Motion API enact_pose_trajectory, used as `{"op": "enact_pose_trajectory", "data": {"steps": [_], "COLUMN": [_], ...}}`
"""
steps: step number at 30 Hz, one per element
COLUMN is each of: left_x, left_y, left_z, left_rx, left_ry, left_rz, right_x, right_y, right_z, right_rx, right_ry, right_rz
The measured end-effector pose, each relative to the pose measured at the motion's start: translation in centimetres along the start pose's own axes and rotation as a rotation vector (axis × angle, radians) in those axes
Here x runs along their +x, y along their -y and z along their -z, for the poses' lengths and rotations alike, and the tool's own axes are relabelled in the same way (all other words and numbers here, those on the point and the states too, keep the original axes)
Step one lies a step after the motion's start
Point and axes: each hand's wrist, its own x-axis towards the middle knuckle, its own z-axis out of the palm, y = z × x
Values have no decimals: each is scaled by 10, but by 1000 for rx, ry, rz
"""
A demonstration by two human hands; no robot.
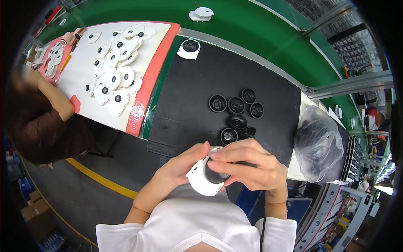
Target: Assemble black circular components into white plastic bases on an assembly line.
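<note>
My left hand (178,168) holds a round white camera housing (201,180) from its left side, close in front of my chest. My right hand (252,164) reaches over it, fingertips pressing a black dome part (215,175) into the housing's middle. Just beyond my hands, several loose black dome parts (236,106) lie clustered on the black mat (189,96). One more white housing with a black dome (189,49) sits at the mat's far edge.
A white and red foam tray (145,80) with several white housings lies to the left, where another person's arm (56,101) rests. A green conveyor belt (260,29) runs behind, carrying a white housing (201,14). A clear plastic bag (320,143) sits at right.
</note>
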Motion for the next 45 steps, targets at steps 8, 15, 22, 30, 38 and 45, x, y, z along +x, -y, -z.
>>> {"op": "enact_pose_trajectory", "data": {"steps": [8, 15, 22, 30, 38, 45], "left_x": [15, 16, 14, 14, 15, 16], "left_y": [2, 5, 2, 3, 4, 5], "left_z": [-5, 1, 2, 2, 5, 7], "left_rx": [314, 386, 407, 419, 567, 523], "left_ry": [-156, -195, -235, -286, -257, -230], "left_rz": [-209, -301, -317, -363, -598, -578], "right_x": [2, -5, 3, -10, -7, -15], "right_y": [4, -6, 0, -23, -16, -20], "right_z": [19, 12, 0, -2, -11, -19], "right_rx": [-281, -330, -196, -108, -63, -8], "right_ry": [-112, 16, 28, 3, -54, -54], "right_rz": [-121, -205, -379, -182, -471, -432]}}
